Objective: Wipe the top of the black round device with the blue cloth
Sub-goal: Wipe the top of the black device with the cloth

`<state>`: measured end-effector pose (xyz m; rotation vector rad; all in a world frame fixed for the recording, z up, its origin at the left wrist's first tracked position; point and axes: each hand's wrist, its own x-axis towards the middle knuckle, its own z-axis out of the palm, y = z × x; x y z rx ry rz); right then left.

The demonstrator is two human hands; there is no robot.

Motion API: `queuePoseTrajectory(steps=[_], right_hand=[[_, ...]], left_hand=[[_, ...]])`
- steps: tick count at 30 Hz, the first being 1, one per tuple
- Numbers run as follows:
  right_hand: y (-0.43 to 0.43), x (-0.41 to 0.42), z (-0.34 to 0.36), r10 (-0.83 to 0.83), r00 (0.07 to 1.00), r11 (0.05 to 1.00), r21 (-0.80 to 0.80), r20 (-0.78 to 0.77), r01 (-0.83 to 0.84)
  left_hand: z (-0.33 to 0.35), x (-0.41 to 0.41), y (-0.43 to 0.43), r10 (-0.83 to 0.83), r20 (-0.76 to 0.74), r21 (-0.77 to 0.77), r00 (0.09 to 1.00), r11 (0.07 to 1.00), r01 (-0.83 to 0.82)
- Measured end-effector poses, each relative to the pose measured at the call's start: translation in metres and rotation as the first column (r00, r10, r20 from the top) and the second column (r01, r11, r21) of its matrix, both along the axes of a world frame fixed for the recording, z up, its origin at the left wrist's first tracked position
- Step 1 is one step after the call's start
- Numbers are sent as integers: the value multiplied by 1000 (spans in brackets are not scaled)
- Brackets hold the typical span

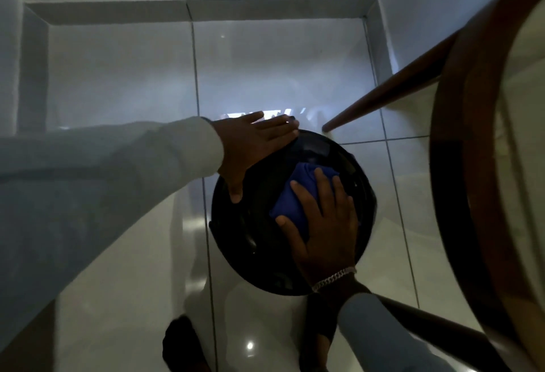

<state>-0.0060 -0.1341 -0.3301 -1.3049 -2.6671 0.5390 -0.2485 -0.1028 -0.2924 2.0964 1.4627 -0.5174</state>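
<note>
Blue cloth (298, 194) half hidden under right hand (327, 224)

The floor (124, 253) is glossy pale tile, split by thin dark grout lines and reflecting a small spot of light near the bottom of the view. The black round device (265, 224) sits directly on it, lying across a grout line that runs away from the camera. Just beyond the device and to its right, a brown wooden leg (383, 97) slants down and meets the tile close to the device's far edge. Well beyond the device, the floor ends at a pale skirting (188, 12) along the wall.
</note>
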Motion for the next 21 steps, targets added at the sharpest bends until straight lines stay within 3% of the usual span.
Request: queuePoseTrajectory(steps=[7, 10, 12, 15, 18, 21], right_hand=[[-19, -40, 2, -173, 985, 981, -94, 0, 172], [-44, -15, 1, 62, 998, 997, -51, 11, -61], [-52, 17, -1, 117, 993, 993, -26, 21, -117], [-44, 34, -1, -82, 997, 996, -26, 1, 82], [-21, 1, -2, -266, 964, 964, -25, -3, 265], [-24, -29, -3, -206, 978, 977, -54, 39, 208]], left_hand=[[-5, -4, -4, 25, 73, -13, 997, 1000, -24], [-5, -3, -6, 17, 66, -5, 998, 1000, -17], [-1, -1, -6, -2, 50, -11, 999, 1000, 3], [-2, 0, -6, -11, 24, 10, 1000, 1000, 11], [-5, 0, -6, -25, 2, 37, 1000, 999, 25], [-6, 2, -7, -23, -31, 49, 999, 998, 24]])
